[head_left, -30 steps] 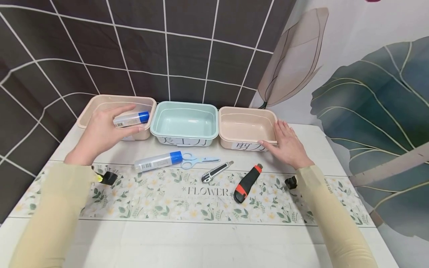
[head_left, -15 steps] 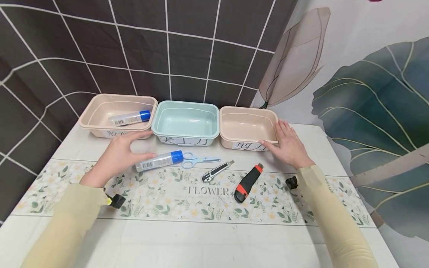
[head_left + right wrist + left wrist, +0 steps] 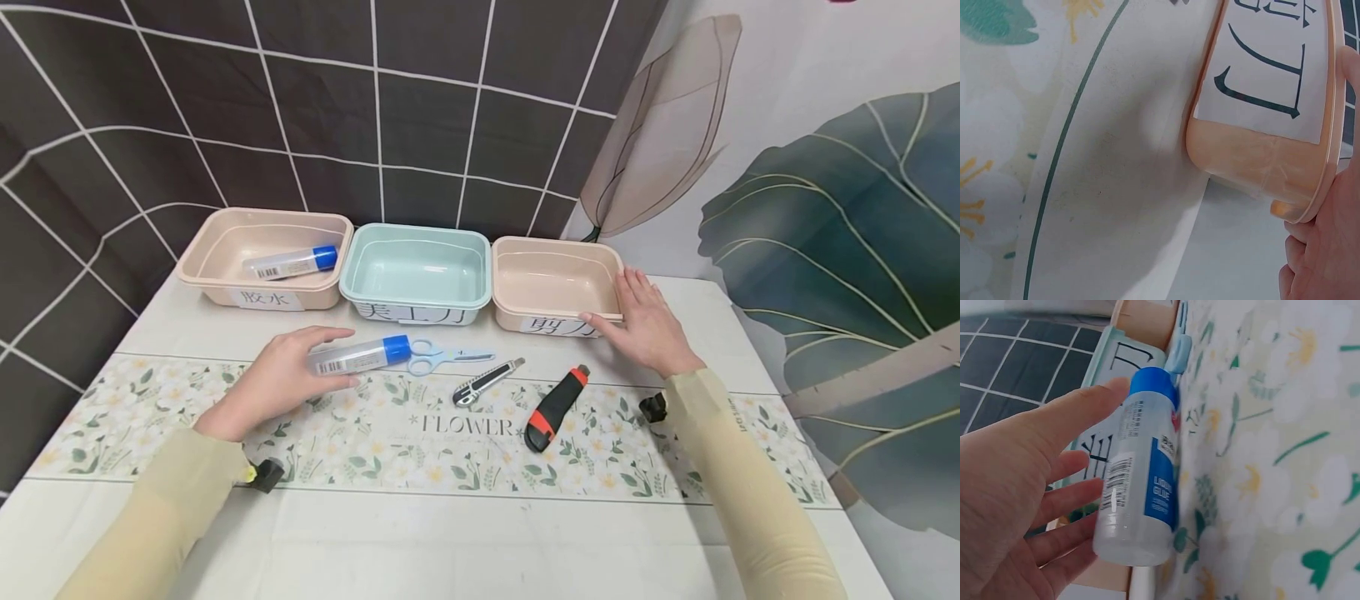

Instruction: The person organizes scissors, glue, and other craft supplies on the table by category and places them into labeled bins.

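Note:
My left hand is at a clear liquid glue bottle with a blue cap, lying on the table. Thumb and fingers are spread on either side of the bottle; in the left wrist view the thumb tip lies beside the cap of the bottle, and the fingers are not closed round it. My right hand rests with straight fingers against the right end of the right-hand beige bin. In the right wrist view the hand touches the rim of that bin.
A second glue bottle lies in the left beige bin. Between the beige bins stands a light-blue bin. Light-blue scissors, a grey-and-black utility knife and a black-and-red utility knife lie on the flowered table covering.
My left hand has let go of one glue bottle in the left bin and come down toward me to the other bottle on the table. The right hand has stayed at its bin.

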The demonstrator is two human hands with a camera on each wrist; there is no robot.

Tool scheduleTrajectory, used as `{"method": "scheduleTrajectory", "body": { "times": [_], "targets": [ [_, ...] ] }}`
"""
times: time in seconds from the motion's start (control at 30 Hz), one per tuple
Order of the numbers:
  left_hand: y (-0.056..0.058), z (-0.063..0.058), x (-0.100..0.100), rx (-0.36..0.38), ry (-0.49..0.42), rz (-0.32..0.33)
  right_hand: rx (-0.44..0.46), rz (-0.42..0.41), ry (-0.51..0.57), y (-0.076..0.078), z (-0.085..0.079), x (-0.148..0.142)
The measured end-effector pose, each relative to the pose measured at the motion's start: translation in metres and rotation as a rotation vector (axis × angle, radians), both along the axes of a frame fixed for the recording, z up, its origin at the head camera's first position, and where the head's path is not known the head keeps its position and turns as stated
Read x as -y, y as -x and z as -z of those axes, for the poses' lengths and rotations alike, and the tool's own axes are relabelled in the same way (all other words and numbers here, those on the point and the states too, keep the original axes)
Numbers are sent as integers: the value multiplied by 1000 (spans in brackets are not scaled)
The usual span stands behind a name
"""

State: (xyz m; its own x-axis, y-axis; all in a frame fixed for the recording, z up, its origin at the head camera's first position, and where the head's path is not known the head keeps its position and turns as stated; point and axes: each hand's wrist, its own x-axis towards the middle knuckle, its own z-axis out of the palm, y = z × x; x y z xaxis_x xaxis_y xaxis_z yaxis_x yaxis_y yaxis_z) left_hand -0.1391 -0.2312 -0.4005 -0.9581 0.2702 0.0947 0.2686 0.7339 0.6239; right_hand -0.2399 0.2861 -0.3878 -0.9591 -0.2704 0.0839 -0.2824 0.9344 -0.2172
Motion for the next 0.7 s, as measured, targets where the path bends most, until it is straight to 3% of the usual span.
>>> {"method": "scheduleTrajectory", "body": {
  "times": [0.27, 0.7],
  "targets": [
    [1, 9, 1, 14, 33, 16, -2, 2, -4, 1, 0, 0],
    [5, 10, 2, -6, 43, 31, 5, 2, 0, 1, 0, 0]
  ]
}}
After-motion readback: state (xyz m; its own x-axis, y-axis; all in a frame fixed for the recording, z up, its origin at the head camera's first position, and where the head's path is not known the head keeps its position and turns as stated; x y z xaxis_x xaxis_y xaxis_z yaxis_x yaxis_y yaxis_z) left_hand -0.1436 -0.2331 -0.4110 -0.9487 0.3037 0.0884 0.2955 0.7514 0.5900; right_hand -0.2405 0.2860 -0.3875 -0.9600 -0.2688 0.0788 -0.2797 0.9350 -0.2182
